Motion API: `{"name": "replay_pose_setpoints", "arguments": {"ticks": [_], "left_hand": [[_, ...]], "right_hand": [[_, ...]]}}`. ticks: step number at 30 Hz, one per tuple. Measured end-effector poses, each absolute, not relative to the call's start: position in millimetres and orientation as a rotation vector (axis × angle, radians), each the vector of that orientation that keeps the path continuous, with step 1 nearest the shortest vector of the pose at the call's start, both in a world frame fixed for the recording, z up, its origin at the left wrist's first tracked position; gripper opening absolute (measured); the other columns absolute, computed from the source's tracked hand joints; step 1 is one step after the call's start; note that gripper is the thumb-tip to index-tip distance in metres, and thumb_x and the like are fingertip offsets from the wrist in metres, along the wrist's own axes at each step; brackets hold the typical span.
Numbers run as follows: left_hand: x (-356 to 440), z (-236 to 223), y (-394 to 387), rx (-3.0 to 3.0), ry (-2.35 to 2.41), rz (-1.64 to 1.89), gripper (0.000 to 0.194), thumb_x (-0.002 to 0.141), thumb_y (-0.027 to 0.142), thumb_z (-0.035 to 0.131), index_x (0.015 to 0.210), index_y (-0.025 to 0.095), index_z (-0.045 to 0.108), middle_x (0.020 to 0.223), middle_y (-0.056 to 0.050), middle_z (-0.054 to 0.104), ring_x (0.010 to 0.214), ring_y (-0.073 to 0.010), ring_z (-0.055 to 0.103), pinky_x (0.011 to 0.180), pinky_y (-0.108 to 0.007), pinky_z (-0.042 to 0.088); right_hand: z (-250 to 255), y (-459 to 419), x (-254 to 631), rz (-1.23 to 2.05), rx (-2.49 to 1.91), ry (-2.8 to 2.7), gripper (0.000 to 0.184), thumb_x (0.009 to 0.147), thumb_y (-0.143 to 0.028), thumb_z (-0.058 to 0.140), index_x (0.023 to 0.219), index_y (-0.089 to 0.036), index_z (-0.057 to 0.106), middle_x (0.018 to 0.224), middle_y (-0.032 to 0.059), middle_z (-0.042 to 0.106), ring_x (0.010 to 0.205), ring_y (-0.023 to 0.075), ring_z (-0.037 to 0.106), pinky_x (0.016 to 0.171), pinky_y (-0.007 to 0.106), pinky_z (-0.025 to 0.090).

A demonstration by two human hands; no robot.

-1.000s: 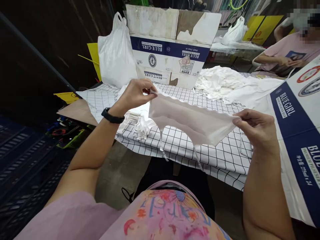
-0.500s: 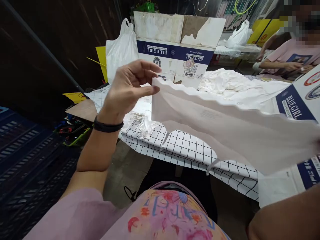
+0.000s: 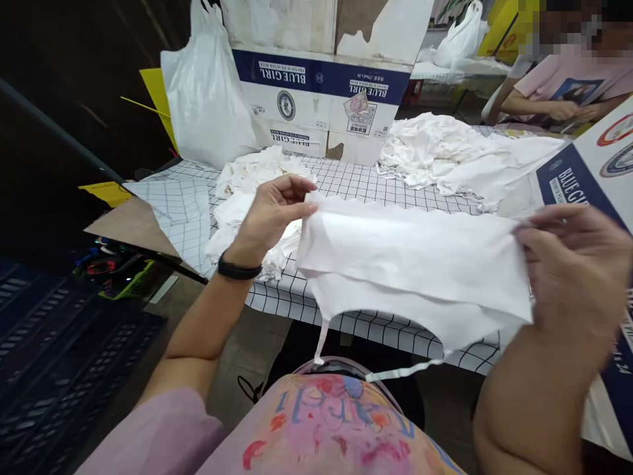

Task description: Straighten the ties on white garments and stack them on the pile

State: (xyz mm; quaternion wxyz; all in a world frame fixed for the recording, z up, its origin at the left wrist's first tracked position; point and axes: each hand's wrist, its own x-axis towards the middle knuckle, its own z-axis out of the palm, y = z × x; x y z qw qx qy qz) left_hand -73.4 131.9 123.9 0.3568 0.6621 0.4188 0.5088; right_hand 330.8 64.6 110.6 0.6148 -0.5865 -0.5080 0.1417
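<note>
Stretched between my hands is a white camisole top (image 3: 410, 257), its scalloped hem at the top and its thin straps hanging down toward my lap. The thumb and fingers of my left hand (image 3: 274, 214) pinch its upper left corner. At the other end my right hand (image 3: 576, 257), a little blurred, grips the upper right corner. Behind my left hand lies a pile of white garments (image 3: 270, 168) on the checked tablecloth (image 3: 346, 178). Another heap of white garments (image 3: 435, 148) sits farther back on the right.
An upright cardboard box (image 3: 316, 86) stands at the table's back, beside a full white plastic bag (image 3: 205, 99). A second box (image 3: 568, 178) is at the right. Dark blue crates (image 3: 64, 369) stand low on the left. Across the back, another person (image 3: 568, 99) works with their hands.
My right hand has come in from the right edge, and the camisole hangs lower and closer to my body, less tautly drawn out. My view has tipped downward slightly.
</note>
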Motion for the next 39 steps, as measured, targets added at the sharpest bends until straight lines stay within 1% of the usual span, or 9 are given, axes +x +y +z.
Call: {"name": "replay_pose_setpoints", "arguments": {"ticks": [4, 9, 15, 20, 26, 29, 32, 35, 39], "left_hand": [[-44, 41, 209, 1.686, 1.290, 1.121, 0.028, 0.067, 0.018, 0.073, 0.095, 0.016, 0.068, 0.087, -0.004, 0.069, 0.082, -0.0160, 0.064, 0.074, -0.033, 0.057], [-18, -17, 271, 1.792, 1.606, 0.889, 0.023, 0.061, 0.005, 0.062, 0.079, 0.018, 0.065, 0.076, -0.002, 0.063, 0.077, -0.0190, 0.059, 0.078, -0.038, 0.052], [-17, -34, 288, 1.966, 1.708, 0.771, 0.037, 0.063, -0.001, 0.058, 0.095, 0.017, 0.065, 0.097, -0.010, 0.066, 0.098, -0.0292, 0.061, 0.094, -0.049, 0.049], [17, -28, 247, 2.401, 1.361, 0.721, 0.038, 0.084, 0.005, 0.054, 0.119, 0.014, 0.064, 0.135, -0.016, 0.059, 0.131, -0.0338, 0.050, 0.113, -0.054, 0.042], [94, -24, 177, 2.658, 0.591, 0.381, 0.040, 0.105, 0.027, 0.047, 0.142, 0.018, 0.057, 0.161, -0.010, 0.047, 0.151, -0.0268, 0.038, 0.127, -0.051, 0.030], [118, -32, 155, 2.691, 0.505, 0.202, 0.055, 0.106, 0.042, 0.045, 0.156, 0.020, 0.044, 0.172, -0.010, 0.028, 0.160, -0.0287, 0.023, 0.132, -0.053, 0.015], [127, -42, 141, 2.685, 0.573, 0.079, 0.063, 0.107, 0.052, 0.037, 0.162, 0.020, 0.035, 0.173, -0.011, 0.023, 0.163, -0.0289, 0.015, 0.133, -0.053, 0.011], [130, -49, 133, 2.719, 0.599, 0.049, 0.067, 0.107, 0.053, 0.035, 0.163, 0.017, 0.032, 0.174, -0.013, 0.019, 0.163, -0.0297, 0.011, 0.133, -0.056, 0.009], [133, -57, 128, 2.737, 0.596, 0.107, 0.070, 0.106, 0.055, 0.036, 0.164, 0.017, 0.029, 0.173, -0.012, 0.018, 0.163, -0.0277, 0.011, 0.132, -0.059, 0.005]], "right_hand": [[56, 140, 330, 0.693, -1.653, -1.183, 0.025, 0.064, -0.020, 0.069, 0.089, -0.020, 0.068, 0.063, -0.0027, 0.060, 0.055, 0.0128, 0.049, 0.052, 0.026, 0.036], [-19, 211, 332, 0.575, -1.849, -1.323, 0.022, 0.061, -0.015, 0.060, 0.079, -0.022, 0.069, 0.054, -0.0052, 0.055, 0.052, 0.0144, 0.044, 0.056, 0.030, 0.039], [-37, 237, 327, 0.436, -1.869, -1.459, 0.037, 0.069, -0.013, 0.061, 0.103, -0.021, 0.072, 0.082, 0.0026, 0.071, 0.075, 0.0204, 0.064, 0.084, 0.037, 0.052], [-20, 182, 308, 0.440, -1.833, -1.417, 0.032, 0.081, -0.024, 0.064, 0.112, -0.018, 0.071, 0.110, 0.0099, 0.075, 0.090, 0.0227, 0.069, 0.086, 0.038, 0.056], [-10, 36, 278, 0.469, -1.951, -1.347, 0.026, 0.090, -0.045, 0.064, 0.097, -0.022, 0.074, 0.086, 0.0069, 0.076, 0.075, 0.0238, 0.069, 0.076, 0.038, 0.057], [-26, -26, 273, 0.847, -1.961, -1.346, 0.040, 0.093, -0.058, 0.060, 0.078, -0.024, 0.073, 0.060, 0.0028, 0.068, 0.059, 0.0226, 0.067, 0.061, 0.034, 0.054], [-58, -60, 268, 1.148, -1.911, -1.196, 0.044, 0.088, -0.066, 0.064, 0.092, -0.024, 0.077, 0.073, 0.0069, 0.076, 0.060, 0.0257, 0.071, 0.051, 0.034, 0.053], [-90, -64, 255, 1.160, -1.790, -1.041, 0.053, 0.079, -0.070, 0.072, 0.102, -0.023, 0.074, 0.097, 0.0118, 0.079, 0.083, 0.0301, 0.076, 0.067, 0.039, 0.061], [-103, -55, 236, 1.160, -1.675, -1.036, 0.050, 0.079, -0.070, 0.072, 0.093, -0.022, 0.074, 0.094, 0.0111, 0.078, 0.088, 0.0297, 0.073, 0.085, 0.044, 0.059]]}}
